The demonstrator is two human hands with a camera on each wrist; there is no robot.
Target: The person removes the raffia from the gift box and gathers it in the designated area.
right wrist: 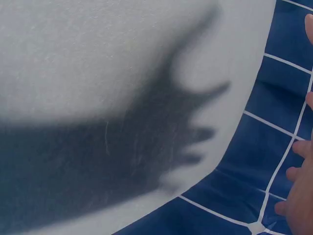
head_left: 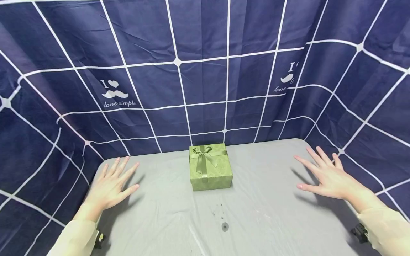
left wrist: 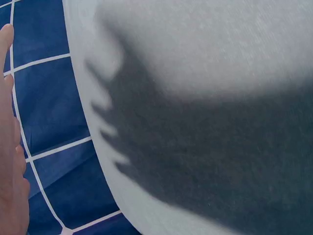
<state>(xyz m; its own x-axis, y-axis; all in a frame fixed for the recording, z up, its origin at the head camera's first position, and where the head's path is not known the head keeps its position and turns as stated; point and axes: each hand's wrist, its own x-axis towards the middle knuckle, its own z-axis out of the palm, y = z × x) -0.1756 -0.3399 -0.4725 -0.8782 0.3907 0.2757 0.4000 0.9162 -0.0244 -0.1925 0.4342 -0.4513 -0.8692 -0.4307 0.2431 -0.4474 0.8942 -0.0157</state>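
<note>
Fingers [head_left: 129, 172] fanned out and straight, my left hand [head_left: 107, 188] hangs above the surface [head_left: 256, 213] near its far left corner, back of the hand upward, fingertips aimed towards the far edge and the thumb stretched towards the middle. My right hand [head_left: 330, 179] mirrors it near the far right corner, its fingers also straight and spread, pointing towards the far edge and somewhat left, the thumb reaching inward. Both hands are raised and well apart from each other; under each, a shadow of splayed fingers falls on the surface, and both wrist views show that shadow with part of the hand at the side. My forearms come in from the near corners in pale sleeves [head_left: 72, 240].

Between my hands, well apart from both, the green gift box [head_left: 211, 184] stands upright near the middle of the far edge. Its top looks nearly square, so I cannot pick out a long axis; one side faces me. A green ribbon [head_left: 221, 153] crosses the lid both ways, its bow [head_left: 203, 152] set towards the far left, tails trailing towards me. The lid is on, hiding the inside.
</note>
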